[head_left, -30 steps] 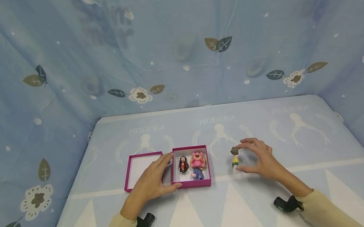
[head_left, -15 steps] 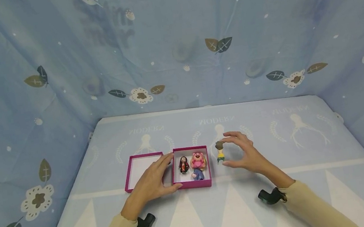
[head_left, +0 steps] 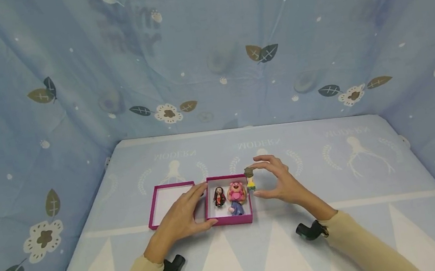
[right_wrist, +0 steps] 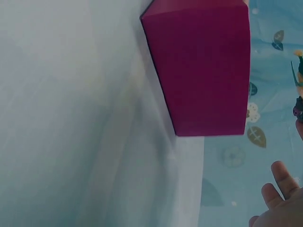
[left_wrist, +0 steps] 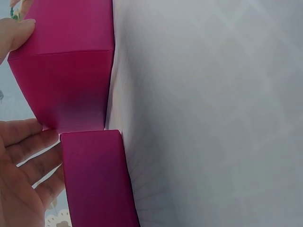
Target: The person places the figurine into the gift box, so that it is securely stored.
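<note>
A magenta box (head_left: 232, 221) with a white inside stands in the middle of the table. My left hand (head_left: 179, 218) holds its left side, thumb at the front wall and fingers along the left wall. Inside lie a dark-haired figurine (head_left: 219, 197), a pink bear figurine (head_left: 236, 191) and a blue-purple piece (head_left: 236, 208); whether the last two are joined I cannot tell. My right hand (head_left: 281, 184) pinches a small figurine (head_left: 250, 182) with a brown-grey top and yellow and green lower down, upright at the box's right rim. In the right wrist view only part of this figurine (right_wrist: 300, 80) shows.
A shallow magenta-edged lid (head_left: 170, 199), white inside, lies left of the box, partly covered by my left hand. The patterned cloth on the table (head_left: 341, 229) meets blue curtains (head_left: 206, 62) at the back and sides.
My right hand has carried the small figurine leftward, from well right of the box to its right rim. My left hand and the box have stayed put.
</note>
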Motion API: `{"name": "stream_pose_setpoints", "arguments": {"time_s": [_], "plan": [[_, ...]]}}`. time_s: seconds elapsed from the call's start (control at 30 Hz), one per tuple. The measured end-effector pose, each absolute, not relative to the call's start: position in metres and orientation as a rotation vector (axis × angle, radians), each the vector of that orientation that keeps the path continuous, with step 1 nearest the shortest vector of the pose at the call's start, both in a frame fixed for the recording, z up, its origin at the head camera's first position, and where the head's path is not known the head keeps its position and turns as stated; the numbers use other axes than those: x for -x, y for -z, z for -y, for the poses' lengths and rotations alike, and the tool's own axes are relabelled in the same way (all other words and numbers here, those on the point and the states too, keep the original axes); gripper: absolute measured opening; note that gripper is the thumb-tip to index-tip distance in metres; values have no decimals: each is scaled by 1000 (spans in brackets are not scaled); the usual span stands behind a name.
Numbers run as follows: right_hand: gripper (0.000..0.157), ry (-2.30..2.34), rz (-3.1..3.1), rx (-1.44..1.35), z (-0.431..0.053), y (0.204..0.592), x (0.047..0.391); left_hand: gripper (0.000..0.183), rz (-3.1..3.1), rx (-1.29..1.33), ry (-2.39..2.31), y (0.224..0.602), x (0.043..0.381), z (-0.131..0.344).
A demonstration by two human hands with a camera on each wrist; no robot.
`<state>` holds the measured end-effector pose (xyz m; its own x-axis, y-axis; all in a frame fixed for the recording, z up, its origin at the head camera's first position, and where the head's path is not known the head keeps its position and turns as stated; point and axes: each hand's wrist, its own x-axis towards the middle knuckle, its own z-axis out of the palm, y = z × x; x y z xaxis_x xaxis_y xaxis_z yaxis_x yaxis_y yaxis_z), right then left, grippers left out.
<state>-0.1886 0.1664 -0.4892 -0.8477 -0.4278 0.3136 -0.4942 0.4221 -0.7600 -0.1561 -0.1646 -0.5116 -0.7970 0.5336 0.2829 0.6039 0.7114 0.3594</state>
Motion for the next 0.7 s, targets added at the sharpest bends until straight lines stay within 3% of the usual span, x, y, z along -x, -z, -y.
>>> {"name": "stream_pose_setpoints", "arguments": {"time_s": [0.7], "plan": [[65, -1217, 2606, -1171, -105, 508, 202, 97, 2752, 927, 666, 508, 156, 161]]}}
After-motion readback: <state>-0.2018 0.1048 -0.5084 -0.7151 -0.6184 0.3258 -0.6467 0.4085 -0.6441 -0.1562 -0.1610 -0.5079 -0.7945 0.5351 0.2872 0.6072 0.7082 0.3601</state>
